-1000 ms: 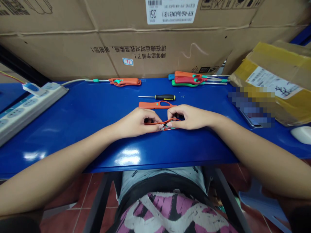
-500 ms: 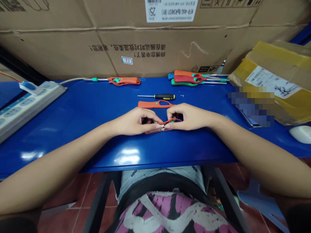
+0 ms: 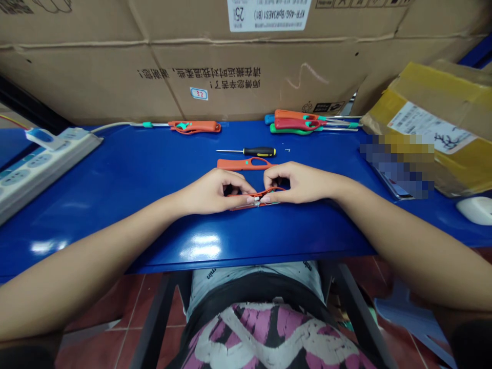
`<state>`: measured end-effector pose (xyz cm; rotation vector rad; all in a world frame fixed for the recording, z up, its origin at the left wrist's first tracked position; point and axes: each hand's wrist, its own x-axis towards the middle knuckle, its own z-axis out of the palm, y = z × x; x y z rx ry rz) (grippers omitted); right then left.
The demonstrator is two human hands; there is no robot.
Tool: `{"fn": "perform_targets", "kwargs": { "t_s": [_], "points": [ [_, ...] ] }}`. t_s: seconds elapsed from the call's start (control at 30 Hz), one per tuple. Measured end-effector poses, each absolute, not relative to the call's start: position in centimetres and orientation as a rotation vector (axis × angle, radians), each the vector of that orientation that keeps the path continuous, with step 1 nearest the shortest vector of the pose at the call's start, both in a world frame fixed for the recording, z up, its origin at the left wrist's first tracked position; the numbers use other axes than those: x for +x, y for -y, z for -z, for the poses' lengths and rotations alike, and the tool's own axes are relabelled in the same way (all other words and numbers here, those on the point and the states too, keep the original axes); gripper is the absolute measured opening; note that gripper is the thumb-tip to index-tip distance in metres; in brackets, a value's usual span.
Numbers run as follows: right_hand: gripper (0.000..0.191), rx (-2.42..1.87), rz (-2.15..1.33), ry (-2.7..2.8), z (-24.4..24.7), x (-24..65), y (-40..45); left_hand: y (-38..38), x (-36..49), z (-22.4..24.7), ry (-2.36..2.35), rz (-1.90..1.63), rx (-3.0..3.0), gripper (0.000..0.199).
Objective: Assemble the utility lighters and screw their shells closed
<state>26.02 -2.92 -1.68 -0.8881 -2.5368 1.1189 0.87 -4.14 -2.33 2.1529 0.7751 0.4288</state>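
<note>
My left hand (image 3: 213,192) and my right hand (image 3: 298,182) meet at the middle of the blue table (image 3: 134,174), both gripping an orange lighter shell (image 3: 258,197) with small parts and thin wires inside. The fingertips of both hands pinch at its middle; the hands hide most of it. Just behind the hands lies a second orange shell half (image 3: 242,164). A small black-and-yellow screwdriver (image 3: 248,151) lies a little farther back.
A long orange lighter (image 3: 188,126) lies at the back left, and a pile of orange, red and green lighters (image 3: 307,123) at the back right. A white power strip (image 3: 34,161) sits left. Cardboard boxes (image 3: 230,66) stand behind; a taped parcel (image 3: 434,123) and a white object (image 3: 476,210) at right.
The hands have stayed in place on the shell, with only small finger movements; the view has shifted slightly.
</note>
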Motion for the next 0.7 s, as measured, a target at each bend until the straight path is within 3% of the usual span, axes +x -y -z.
{"fn": "perform_targets", "kwargs": {
  "t_s": [0.4,0.7],
  "points": [
    [0.018,-0.767,-0.873,2.549,1.8,25.3,3.6,4.3,1.3,2.9,-0.886,-0.478,2.087,0.029],
    [0.012,-0.968,-0.785,2.553,1.5,24.2,4.7,4.7,1.7,2.9,-0.887,-0.474,2.143,0.027]
  ]
}}
